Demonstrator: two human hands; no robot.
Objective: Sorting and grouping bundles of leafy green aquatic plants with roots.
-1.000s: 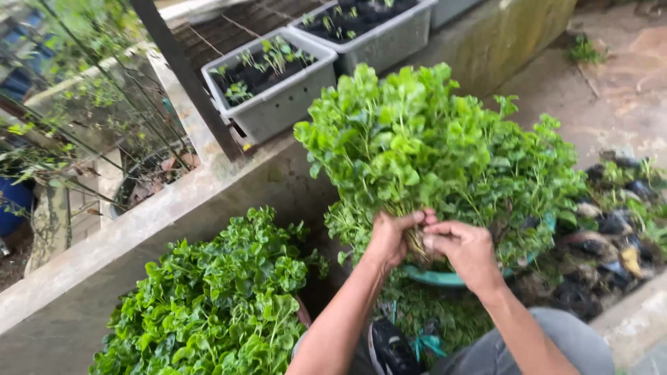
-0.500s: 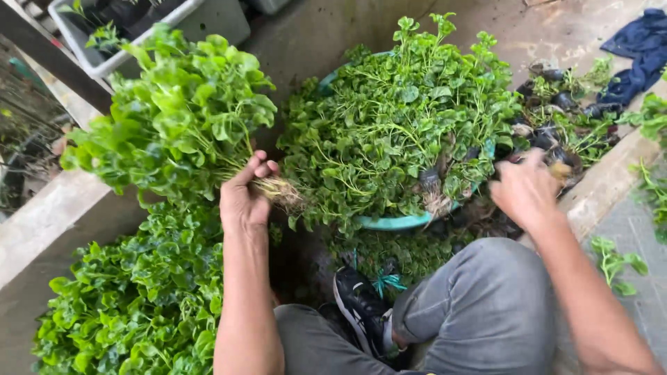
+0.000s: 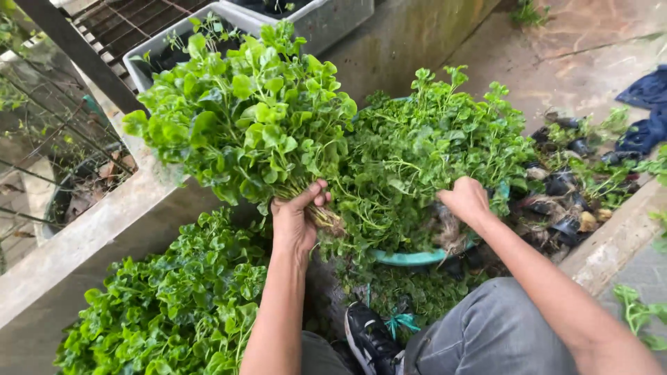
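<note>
My left hand (image 3: 297, 221) grips a thick bunch of leafy green plants (image 3: 244, 118) by the stems, roots showing beside my thumb, and holds it upright above the ground. My right hand (image 3: 464, 200) reaches into a second heap of leafy greens (image 3: 445, 146) that fills a teal basin (image 3: 410, 257). Its fingers are closed among the stems and roots there. A third mass of the same greens (image 3: 174, 305) lies low at the left, under my left forearm.
A low concrete ledge (image 3: 76, 239) runs along the left, with grey planter boxes (image 3: 167, 48) and a metal grate behind it. Several small black pots and soil (image 3: 563, 187) lie to the right. A blue cloth (image 3: 646, 111) sits far right. My black shoe (image 3: 368, 333) is below.
My hands have parted: the left carried the bunch off to the left, and the right went to the greens in the basin. The view shifted right, then slightly left.
</note>
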